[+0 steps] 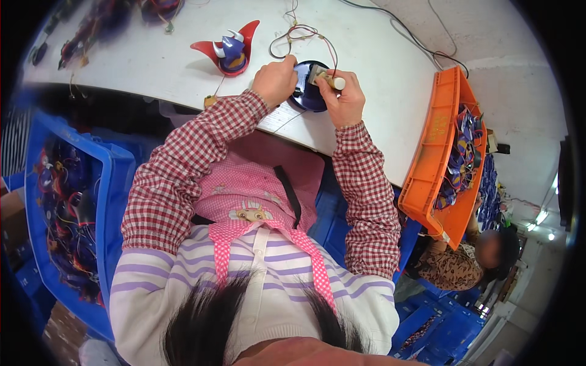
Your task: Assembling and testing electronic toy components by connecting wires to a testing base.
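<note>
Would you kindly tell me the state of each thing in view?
Right hand: closed on a pale piece
Left hand: curled at the dark part
Dark part: positioned between both hands
Horned figure: apparently upright
Wires: loosely looped
Left blue crate: loaded
Orange crate: loaded
Ceiling lights: lit

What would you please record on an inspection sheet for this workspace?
Surface: white table, partly covered by parts.
Work items: dark round part; small pale-ended object, kind unclear.
Clutter: red-and-purple horned figure; blurred dark parts at far left.
Hands: left hand at the round part's left edge, grip unclear; right hand holds the pale-ended object.
Cables: thin wires looped beyond the round part; dark cable at upper right.
Surroundings: blue bin and orange crate, both holding parts; another person at right.
</note>
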`<state>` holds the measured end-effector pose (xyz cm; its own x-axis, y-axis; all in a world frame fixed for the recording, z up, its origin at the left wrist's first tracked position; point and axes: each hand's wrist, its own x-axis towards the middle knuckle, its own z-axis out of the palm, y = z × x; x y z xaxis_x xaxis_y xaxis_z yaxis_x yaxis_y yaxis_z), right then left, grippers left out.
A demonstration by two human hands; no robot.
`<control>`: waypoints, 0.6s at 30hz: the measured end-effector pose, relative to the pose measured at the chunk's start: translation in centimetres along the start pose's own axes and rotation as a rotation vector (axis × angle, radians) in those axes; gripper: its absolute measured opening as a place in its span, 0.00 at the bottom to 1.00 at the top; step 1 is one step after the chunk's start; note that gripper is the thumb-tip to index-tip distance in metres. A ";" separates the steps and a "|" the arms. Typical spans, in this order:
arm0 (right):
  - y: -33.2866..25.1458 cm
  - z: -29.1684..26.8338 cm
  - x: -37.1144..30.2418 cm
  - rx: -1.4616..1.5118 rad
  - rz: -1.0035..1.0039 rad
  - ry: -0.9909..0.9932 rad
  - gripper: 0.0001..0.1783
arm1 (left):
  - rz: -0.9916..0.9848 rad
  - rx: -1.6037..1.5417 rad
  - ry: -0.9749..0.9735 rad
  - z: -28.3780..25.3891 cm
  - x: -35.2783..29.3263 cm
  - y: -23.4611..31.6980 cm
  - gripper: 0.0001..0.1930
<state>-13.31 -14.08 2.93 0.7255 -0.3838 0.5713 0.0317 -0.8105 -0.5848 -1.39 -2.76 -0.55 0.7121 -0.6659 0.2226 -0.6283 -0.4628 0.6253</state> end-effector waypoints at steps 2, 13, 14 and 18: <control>0.0 0.2 -0.1 -0.020 -0.035 0.001 0.15 | 0.001 -0.021 0.020 0.0 0.0 0.1 0.11; -0.4 1.5 -0.9 -0.122 -0.170 0.058 0.15 | -0.030 -0.066 0.025 0.3 -0.1 -0.2 0.10; -0.6 1.4 -1.0 -0.122 -0.135 0.040 0.14 | -0.026 -0.070 0.026 0.4 -0.1 -0.3 0.10; -1.0 1.2 -0.9 -0.122 -0.027 -0.017 0.12 | -0.018 -0.080 0.023 0.8 0.2 -0.6 0.10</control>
<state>-13.17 -12.39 2.36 0.7373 -0.3544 0.5752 -0.0316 -0.8685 -0.4947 -1.12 -3.10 -1.50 0.7304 -0.6439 0.2278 -0.5891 -0.4252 0.6871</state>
